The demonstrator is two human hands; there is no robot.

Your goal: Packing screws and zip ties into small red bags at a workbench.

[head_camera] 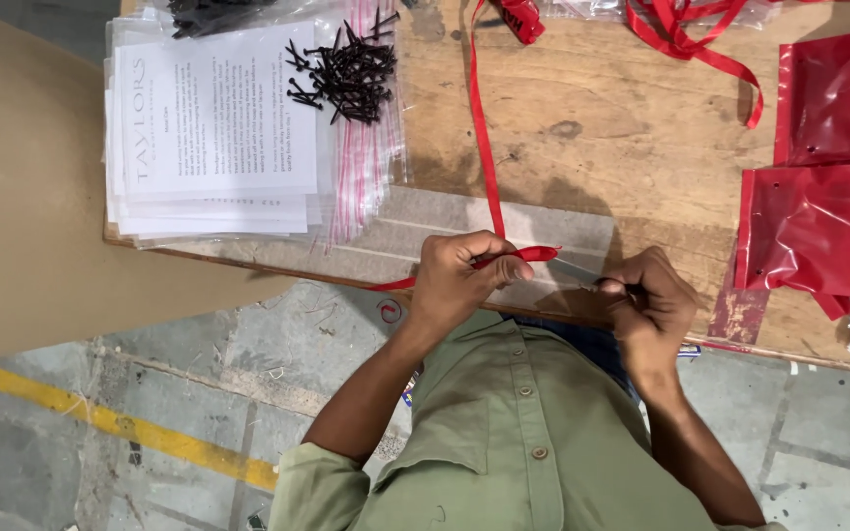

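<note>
Head view, looking down at a worn wooden table; left hand is closed in a pinch on a red ribbon at the table's near edge, thumb and fingers clamped on a fold of it; ribbon runs from that pinch straight up across the board to the far edge, a short tail poking out left of the hand and a flat end sticking right; right hand is curled into a loose fist just beside, gripping something thin and greyish, possibly a small blade or scissors, too hidden to tell.

Risks, as judgement: ribbon is slick and narrow, could slide out of the pinch if tension rises; if the right hand's item is sharp, left fingertips sit close to it; work happens at the very edge, so a dropped piece would fall to the concrete floor.

Around: pile of black screws on clear zip bags; stack of printed sheets left; red plastic bags right; more ribbon loops far side; nothing lies between the hands.
</note>
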